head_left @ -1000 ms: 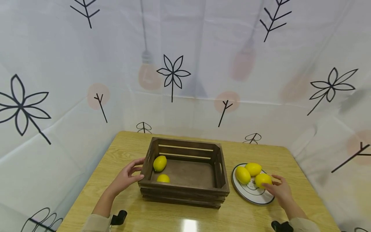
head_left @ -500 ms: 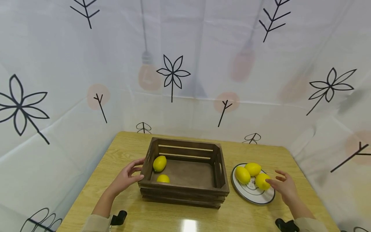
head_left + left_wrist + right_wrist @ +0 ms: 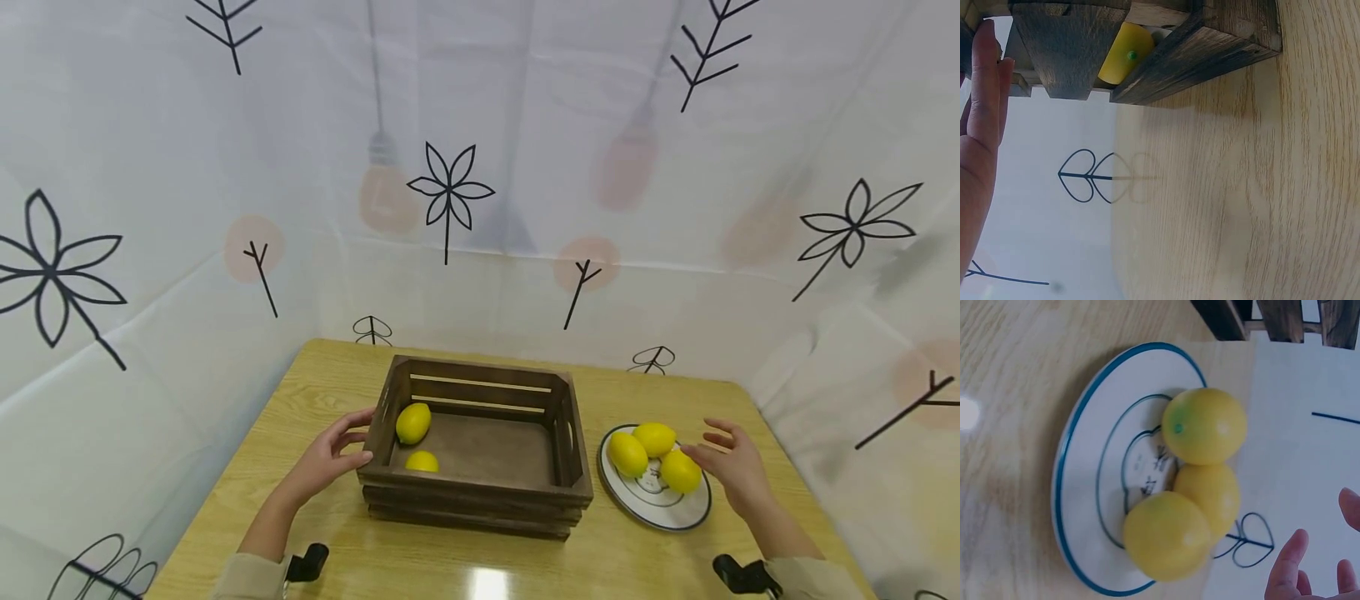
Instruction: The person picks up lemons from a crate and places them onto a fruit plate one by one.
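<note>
A dark wooden crate (image 3: 480, 500) holds two lemons, one by its left wall (image 3: 413, 423) and one near the front (image 3: 422, 462). My left hand (image 3: 322, 458) rests against the crate's left side, fingers extended; the left wrist view shows its fingers (image 3: 985, 94) at the slats. Three lemons sit together on a white plate with a dark rim (image 3: 660, 515). Beside the rightmost lemon (image 3: 681, 472), my right hand (image 3: 738, 475) hovers with loosely bent fingers, holding nothing. In the right wrist view its fingertips stand apart from the lemons (image 3: 1167, 536).
Both crate and plate stand on a light wooden table (image 3: 345, 558), with the plate just right of the crate. A white cloth (image 3: 480, 100) printed with plants and bulbs hangs behind and along both sides.
My right hand has drawn off the rightmost lemon, moving right and then slightly up and back. That lemon has shifted a little on the plate. The left hand has stayed at the crate.
</note>
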A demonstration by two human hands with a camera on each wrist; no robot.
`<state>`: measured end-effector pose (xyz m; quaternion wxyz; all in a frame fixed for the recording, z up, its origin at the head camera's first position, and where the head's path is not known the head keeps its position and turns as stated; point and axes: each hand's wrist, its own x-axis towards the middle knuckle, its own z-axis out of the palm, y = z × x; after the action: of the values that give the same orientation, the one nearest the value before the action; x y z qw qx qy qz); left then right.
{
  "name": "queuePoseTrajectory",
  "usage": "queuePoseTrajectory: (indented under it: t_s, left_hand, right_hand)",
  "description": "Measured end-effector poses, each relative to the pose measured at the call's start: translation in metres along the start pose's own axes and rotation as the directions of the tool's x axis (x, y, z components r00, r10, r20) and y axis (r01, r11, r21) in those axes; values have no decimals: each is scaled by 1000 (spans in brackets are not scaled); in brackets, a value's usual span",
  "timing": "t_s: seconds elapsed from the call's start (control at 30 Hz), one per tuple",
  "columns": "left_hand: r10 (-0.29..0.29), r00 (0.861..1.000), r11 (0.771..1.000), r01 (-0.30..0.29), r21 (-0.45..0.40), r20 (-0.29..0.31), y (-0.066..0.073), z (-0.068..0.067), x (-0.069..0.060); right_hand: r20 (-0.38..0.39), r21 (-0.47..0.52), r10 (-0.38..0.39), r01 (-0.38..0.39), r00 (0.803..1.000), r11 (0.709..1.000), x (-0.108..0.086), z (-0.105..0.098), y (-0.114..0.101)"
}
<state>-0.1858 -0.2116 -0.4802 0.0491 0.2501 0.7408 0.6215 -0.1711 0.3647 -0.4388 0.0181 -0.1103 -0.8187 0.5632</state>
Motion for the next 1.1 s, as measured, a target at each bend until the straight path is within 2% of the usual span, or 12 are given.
queuePoseTrajectory:
  t_s: [0.17, 0.37, 0.63, 0.87, 1.1]
  left_hand:
    - [-1, 1000, 1000, 1, 3, -1, 0, 1, 0]
    - [-3, 1000, 1000, 3, 2, -1, 0, 1, 0]
    - [-7, 1000, 1000, 7, 11, -2, 1, 0, 0]
    - [-3, 1000, 1000, 4, 9, -13, 1, 0, -1]
    - [-3, 1000, 1000, 3, 5, -10, 2, 0, 1]
  right_hand:
    - [30, 9, -73, 73, 997, 997, -1, 4, -10]
    - [79, -29, -95, 97, 992, 995, -2, 12, -27]
    - [90, -51, -131, 136, 987, 989, -1, 27, -49]
    - [116, 41, -156, 152, 981, 988, 1, 41, -71]
    - [130, 67, -191, 184, 973, 981, 5, 53, -81]
